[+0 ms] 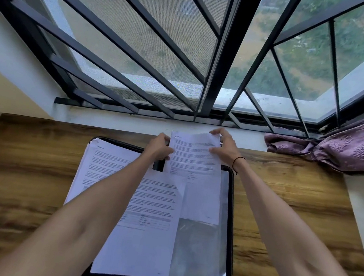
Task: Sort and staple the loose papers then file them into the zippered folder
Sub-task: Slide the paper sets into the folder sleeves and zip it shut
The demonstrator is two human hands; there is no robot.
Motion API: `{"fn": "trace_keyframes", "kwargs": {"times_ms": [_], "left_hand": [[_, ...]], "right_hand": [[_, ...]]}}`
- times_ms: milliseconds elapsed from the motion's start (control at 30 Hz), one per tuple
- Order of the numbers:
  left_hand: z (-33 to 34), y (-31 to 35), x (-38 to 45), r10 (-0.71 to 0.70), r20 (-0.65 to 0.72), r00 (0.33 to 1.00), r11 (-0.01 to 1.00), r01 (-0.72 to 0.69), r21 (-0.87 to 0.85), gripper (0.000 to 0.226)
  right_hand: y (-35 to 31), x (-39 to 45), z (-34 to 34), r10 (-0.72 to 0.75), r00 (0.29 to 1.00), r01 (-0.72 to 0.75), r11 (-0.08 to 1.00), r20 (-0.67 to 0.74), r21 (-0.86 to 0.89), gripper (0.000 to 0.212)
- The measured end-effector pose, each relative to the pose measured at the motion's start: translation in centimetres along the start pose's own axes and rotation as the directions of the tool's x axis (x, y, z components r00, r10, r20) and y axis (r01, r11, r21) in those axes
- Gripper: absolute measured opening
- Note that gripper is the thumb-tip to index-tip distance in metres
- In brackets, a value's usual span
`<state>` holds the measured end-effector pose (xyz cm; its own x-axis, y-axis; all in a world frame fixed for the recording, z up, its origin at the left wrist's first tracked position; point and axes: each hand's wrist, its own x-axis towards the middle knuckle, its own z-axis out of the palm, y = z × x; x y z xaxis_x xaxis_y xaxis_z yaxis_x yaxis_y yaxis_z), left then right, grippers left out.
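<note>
An open black zippered folder (232,216) lies flat on the wooden table. Printed sheets cover it: one sheet (99,164) at the left, another (146,239) in the middle, a third (203,198) at the right over clear plastic sleeves (200,253). At the far edge both hands hold up a printed paper set (194,153). My left hand (160,147) grips a black stapler (158,165) at the set's left edge. My right hand (224,144) pinches its top right corner.
The wooden table (32,176) runs up to a white sill under a window with dark metal bars (217,73). A purple curtain (346,148) is bunched on the sill at the right. White wall flanks the table at the left and right.
</note>
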<state>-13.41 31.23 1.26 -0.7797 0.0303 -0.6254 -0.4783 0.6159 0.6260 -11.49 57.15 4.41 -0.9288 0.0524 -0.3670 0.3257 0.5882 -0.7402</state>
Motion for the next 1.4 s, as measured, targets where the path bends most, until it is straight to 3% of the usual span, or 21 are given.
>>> {"fn": "trace_keyframes", "kwargs": {"times_ms": [67,233,400,500,600,700,800,967,1033,1167,1300,1400], "left_hand": [[0.0,-0.2,0.3,0.034,-0.028,0.999,0.999,-0.035,-0.033,0.042],[0.5,-0.5,0.4,0.091,-0.061,0.994,0.994,-0.094,-0.052,0.062],[1.0,-0.2,0.7,0.106,-0.034,0.994,0.978,-0.11,-0.179,0.051],[1.3,-0.1,1.0,0.107,-0.091,0.99,0.962,-0.126,-0.242,0.039],[1.3,-0.2,1.1,0.113,-0.129,0.985,0.96,-0.142,-0.243,0.028],[1.0,-1.1,1.8,0.063,-0.168,0.984,0.987,-0.087,-0.138,0.012],[0.7,-1.7,2.0,0.045,-0.239,0.97,0.998,-0.037,0.041,0.014],[0.6,-1.1,1.3,0.051,-0.194,0.98,0.982,-0.014,0.188,0.013],[0.6,-1.1,1.2,0.059,-0.148,0.987,0.979,-0.028,0.204,0.011],[0.5,-1.3,1.0,0.164,-0.051,0.985,0.985,-0.161,0.058,0.03],[0.8,-1.6,0.7,0.208,-0.078,0.975,0.951,-0.183,0.249,0.008],[1.0,-1.2,0.2,0.19,-0.048,0.981,0.874,-0.147,0.462,0.008]], "right_hand": [[-0.7,-0.8,-0.1,-0.017,1.0,0.018,0.998,0.02,-0.063,0.051],[0.0,-1.8,0.5,-0.051,0.997,0.063,0.978,0.064,-0.201,0.037],[1.2,-2.3,1.1,-0.125,0.992,0.117,0.976,-0.033,-0.183,0.028],[1.3,-2.2,0.9,-0.122,0.986,0.106,0.984,-0.11,-0.141,0.025],[1.3,-2.1,0.7,-0.13,0.987,0.112,0.978,-0.091,-0.175,0.027],[2.0,-1.8,0.9,-0.092,0.994,0.081,0.981,-0.053,-0.177,0.032],[2.9,-1.5,0.9,-0.05,0.995,0.042,0.995,-0.085,-0.092,0.032],[3.3,-1.2,0.9,0.0,0.987,-0.003,1.0,-0.162,-0.017,0.024],[3.5,-1.0,1.0,0.012,0.988,-0.019,0.999,-0.155,-0.044,0.022],[3.5,-1.5,0.8,0.008,0.994,-0.02,0.993,-0.108,-0.114,0.018],[3.7,-2.1,0.8,-0.04,0.998,0.026,0.964,-0.049,-0.266,0.02],[3.8,-2.7,0.8,-0.053,0.998,0.061,0.926,0.032,-0.372,0.023]]}}
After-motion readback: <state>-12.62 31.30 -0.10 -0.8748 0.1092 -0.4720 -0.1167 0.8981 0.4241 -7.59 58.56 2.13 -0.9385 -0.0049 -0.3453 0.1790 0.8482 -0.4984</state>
